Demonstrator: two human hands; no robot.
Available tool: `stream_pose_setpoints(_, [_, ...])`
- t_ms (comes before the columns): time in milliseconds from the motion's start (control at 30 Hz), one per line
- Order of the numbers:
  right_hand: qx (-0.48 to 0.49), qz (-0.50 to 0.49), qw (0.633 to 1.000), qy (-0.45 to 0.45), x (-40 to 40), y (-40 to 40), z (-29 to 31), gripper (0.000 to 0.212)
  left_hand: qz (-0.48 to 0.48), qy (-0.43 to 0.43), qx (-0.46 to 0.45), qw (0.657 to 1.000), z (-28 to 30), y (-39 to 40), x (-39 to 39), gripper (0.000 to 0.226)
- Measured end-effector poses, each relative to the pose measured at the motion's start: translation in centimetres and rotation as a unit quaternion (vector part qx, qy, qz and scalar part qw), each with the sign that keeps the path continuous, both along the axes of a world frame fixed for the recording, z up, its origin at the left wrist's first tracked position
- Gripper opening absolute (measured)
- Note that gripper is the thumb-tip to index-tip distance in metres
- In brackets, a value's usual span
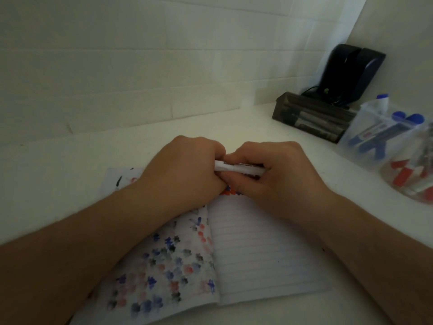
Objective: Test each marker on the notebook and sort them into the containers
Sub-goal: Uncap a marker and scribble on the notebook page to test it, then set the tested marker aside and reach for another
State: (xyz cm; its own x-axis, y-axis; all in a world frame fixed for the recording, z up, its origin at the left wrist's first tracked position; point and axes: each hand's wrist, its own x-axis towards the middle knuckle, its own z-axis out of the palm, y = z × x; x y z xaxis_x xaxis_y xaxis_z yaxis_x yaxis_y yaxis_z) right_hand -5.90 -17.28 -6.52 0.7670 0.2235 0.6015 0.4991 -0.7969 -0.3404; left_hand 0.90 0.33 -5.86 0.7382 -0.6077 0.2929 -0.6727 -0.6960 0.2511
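Observation:
A white-barrelled marker [236, 169] lies crosswise between my two hands above the open notebook [262, 249]. My left hand [185, 170] grips its left end, which is hidden inside the fist. My right hand [274, 174] curls round the barrel's right part. The marker's cap and tip are hidden. The notebook's left page carries many blue, red and black test blots; the right page is lined with a few red and blue marks at its top.
At the right stand a clear container with blue markers [384, 134], a clear container with red markers [410, 179] and a dark box of dark markers [311, 118]. Black speakers [351, 73] sit in the back corner. White wall panels rise behind the white table [70, 174].

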Motion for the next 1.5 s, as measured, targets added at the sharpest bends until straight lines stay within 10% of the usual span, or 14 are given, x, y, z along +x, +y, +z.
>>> stream_pose_setpoints(633, [-0.015,-0.082,0.987,0.135,0.1,-1.9,-1.3,0.009,-0.125,0.029,0.024,0.991,0.3,1.9,0.4,0.044])
stream_pose_setpoints(967, [0.046,-0.249,0.959,0.130,1.8,-6.3,4.3,0.015,-0.124,0.083,-0.049,0.988,0.3,1.6,0.5,0.106])
stream_pose_setpoints(1500, [-0.233,-0.520,0.777,0.267,11.1,-12.1,4.5,0.042,-0.127,0.112,-0.022,0.985,-0.8,1.1,1.3,0.094])
